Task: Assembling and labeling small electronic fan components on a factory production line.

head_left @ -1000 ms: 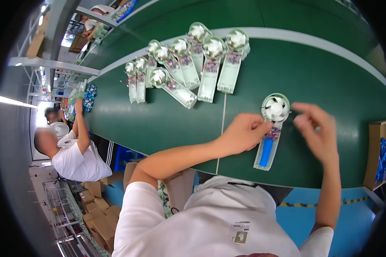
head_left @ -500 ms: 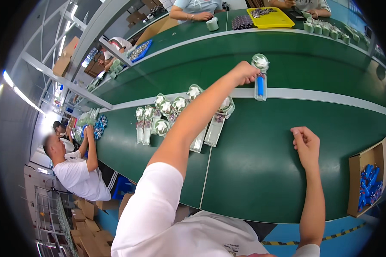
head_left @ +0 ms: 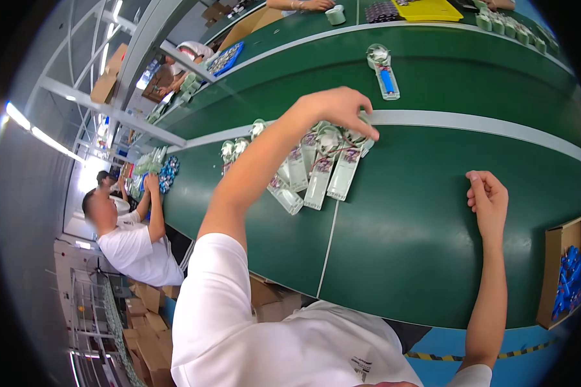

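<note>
My left hand (head_left: 342,111) reaches over the far end of a cluster of pale green housings, its thumb and fingers apart and nothing seen between them. Each housing (head_left: 344,173) has a round head with white parts inside and a long flat handle; my left arm hides some of the cluster. Beyond the white rail, another such housing (head_left: 374,55) lies on the far green surface with a blue cylinder (head_left: 387,80) in its handle, apart from my hand. To the right, my right hand (head_left: 489,200) rests near the green table with its fingers curled in, nothing visible in it.
An open cardboard box (head_left: 550,284) of blue cylinders (head_left: 571,280) stands at the right edge. A white rail (head_left: 471,122) divides the green table (head_left: 394,245) from the far surface. A co-worker (head_left: 132,242) works at left. A yellow tray (head_left: 429,9) lies at the far side.
My left hand has let go of the housing with the blue cylinder, leaving it on the far surface, and moved back left to the cluster. The view has shifted somewhat.
</note>
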Motion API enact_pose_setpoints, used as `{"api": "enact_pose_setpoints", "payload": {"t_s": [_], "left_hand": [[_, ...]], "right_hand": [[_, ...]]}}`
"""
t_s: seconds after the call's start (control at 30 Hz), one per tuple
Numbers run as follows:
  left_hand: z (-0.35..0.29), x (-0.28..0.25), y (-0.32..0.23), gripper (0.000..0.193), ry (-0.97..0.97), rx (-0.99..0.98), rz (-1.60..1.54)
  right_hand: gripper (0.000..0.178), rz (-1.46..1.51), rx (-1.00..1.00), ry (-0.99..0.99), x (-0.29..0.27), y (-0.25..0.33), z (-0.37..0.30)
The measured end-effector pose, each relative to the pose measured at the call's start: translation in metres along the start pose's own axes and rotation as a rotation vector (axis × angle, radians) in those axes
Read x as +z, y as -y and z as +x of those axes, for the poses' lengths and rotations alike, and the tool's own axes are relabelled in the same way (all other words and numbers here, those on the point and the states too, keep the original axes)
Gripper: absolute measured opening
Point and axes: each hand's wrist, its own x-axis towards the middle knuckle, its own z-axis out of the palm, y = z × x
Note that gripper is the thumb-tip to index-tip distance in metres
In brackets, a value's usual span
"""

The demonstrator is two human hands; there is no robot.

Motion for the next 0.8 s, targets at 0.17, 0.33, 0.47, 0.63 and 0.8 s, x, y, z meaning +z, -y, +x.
{"api": "enact_pose_setpoints", "payload": {"t_s": [0.17,0.33,0.47,0.63,0.8], "left_hand": [[-0.013,0.027,-0.02,0.066,-0.013,0.045,0.084],[-0.029,0.057,-0.056,0.065,-0.037,0.061,0.125],[-0.062,0.097,-0.091,0.064,-0.287,0.124,-0.002],[-0.125,0.134,-0.133,0.061,-0.569,0.046,-0.28],[-0.211,0.158,-0.157,0.05,-0.577,-0.16,-0.861]], "right_hand": [[0.021,-0.071,-0.036,0.023,-0.005,-0.012,0.002],[0.021,-0.136,-0.067,0.033,0.0,-0.016,-0.004],[0.022,-0.22,-0.129,0.03,0.004,-0.016,-0.01],[0.023,-0.233,-0.102,-0.02,0.004,-0.013,-0.031],[0.023,-0.32,0.048,-0.002,0.02,0.032,-0.122]]}}
